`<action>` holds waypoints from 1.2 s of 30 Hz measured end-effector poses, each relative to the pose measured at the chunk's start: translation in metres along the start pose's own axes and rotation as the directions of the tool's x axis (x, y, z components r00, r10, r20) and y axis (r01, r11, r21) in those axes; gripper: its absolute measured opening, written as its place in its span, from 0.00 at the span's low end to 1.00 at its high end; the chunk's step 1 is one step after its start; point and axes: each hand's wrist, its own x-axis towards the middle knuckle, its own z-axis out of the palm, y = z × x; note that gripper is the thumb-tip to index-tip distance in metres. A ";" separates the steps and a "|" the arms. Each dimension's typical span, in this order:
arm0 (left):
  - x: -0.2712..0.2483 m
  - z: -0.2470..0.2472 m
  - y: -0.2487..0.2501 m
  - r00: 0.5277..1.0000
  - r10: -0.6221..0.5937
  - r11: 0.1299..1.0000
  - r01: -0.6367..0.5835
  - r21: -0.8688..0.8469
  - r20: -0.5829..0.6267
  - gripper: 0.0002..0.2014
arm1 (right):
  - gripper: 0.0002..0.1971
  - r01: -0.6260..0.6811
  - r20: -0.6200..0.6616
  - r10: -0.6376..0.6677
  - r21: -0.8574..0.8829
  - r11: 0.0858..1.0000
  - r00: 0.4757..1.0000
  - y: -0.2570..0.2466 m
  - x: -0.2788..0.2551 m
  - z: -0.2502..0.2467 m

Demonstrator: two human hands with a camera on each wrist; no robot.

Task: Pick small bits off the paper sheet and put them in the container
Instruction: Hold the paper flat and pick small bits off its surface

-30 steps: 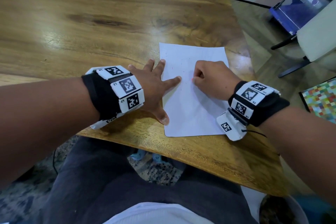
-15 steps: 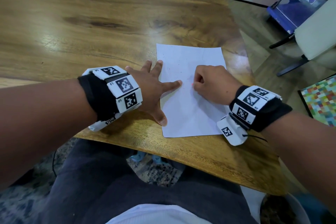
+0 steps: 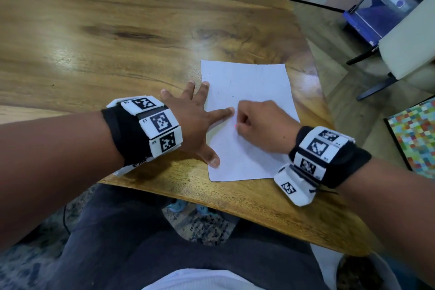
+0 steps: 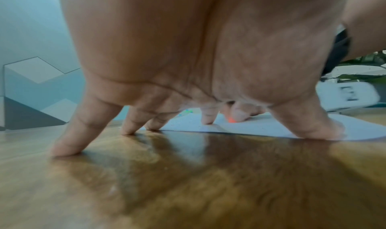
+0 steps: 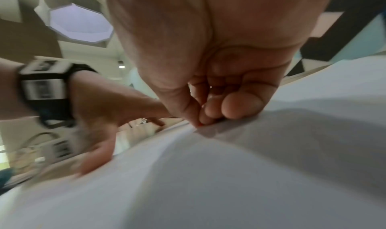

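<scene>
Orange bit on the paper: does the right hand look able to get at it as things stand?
Probably yes. The right hand has thumb and forefinger tips at the orange bit on the paper sheet, nothing between. The left hand presses the sheet flat beside it.

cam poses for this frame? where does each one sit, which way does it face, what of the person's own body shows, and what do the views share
Head: on the head, facing forward and down at the wooden table; both forearms show, left hand flat, holding down the paper sheet, right hand curled on the sheet.
Left wrist: under the left palm, facing along the spread fingers pressed on table and sheet edge.
Right wrist: under the right palm, facing the fingertips pinching at the sheet; the left hand shows at left.
Shared: the sheet, and an orange-red bit at the right fingertips.
</scene>
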 end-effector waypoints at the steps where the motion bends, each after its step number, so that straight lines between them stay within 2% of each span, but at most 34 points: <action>1: 0.000 0.000 0.000 1.000 -0.004 1.000 0.004 0.005 -0.001 0.63 | 0.04 -0.063 -0.024 0.063 0.004 0.998 0.998 0.009 0.006 -0.005; 4: -0.001 0.000 0.002 1.000 -0.011 1.000 0.011 0.006 -0.004 0.63 | 0.04 -0.170 -0.075 0.168 -0.019 0.985 0.983 0.029 0.023 -0.016; 7: -0.002 -0.001 0.002 1.000 -0.019 1.000 0.019 0.009 -0.004 0.65 | 0.04 -0.184 -0.094 0.182 -0.016 0.983 0.979 0.032 0.025 -0.019; 9: -0.001 0.000 0.002 1.000 -0.018 1.000 0.018 0.009 0.004 0.67 | 0.04 -0.137 -0.062 0.136 -0.014 0.990 0.989 0.023 0.016 -0.015; 13: -0.001 -0.001 0.003 1.000 -0.018 1.000 0.018 -0.001 0.021 0.68 | 0.03 0.034 0.055 -0.035 0.027 0.999 0.998 0.006 -0.002 -0.003; 18: 0.000 -0.002 0.003 0.999 -0.012 1.000 0.012 -0.001 0.035 0.68 | 0.04 -0.101 -0.069 0.101 0.003 0.995 0.993 0.020 0.029 -0.015; 23: -0.002 -0.002 0.002 1.000 -0.009 1.000 0.009 -0.005 0.028 0.67 | 0.04 -0.167 -0.117 0.164 -0.021 0.986 0.980 0.029 0.050 -0.024; 25: -0.002 -0.002 0.001 0.999 -0.008 1.000 0.008 -0.020 0.032 0.68 | 0.04 -0.134 -0.081 0.132 -0.023 0.991 0.988 0.025 0.041 -0.023; 29: -0.002 -0.003 0.001 0.999 0.004 1.000 -0.002 -0.029 0.039 0.68 | 0.04 0.038 0.069 -0.035 -0.039 0.999 0.997 0.011 0.006 -0.010; 30: -0.001 -0.003 0.002 0.999 0.007 1.000 -0.007 -0.024 0.039 0.68 | 0.03 0.041 0.084 -0.037 -0.039 0.998 0.996 0.012 0.002 -0.009; 36: -0.002 -0.003 0.003 1.000 0.002 1.000 -0.002 0.011 0.022 0.67 | 0.05 -0.147 -0.060 0.144 -0.059 0.987 0.988 0.049 0.025 -0.026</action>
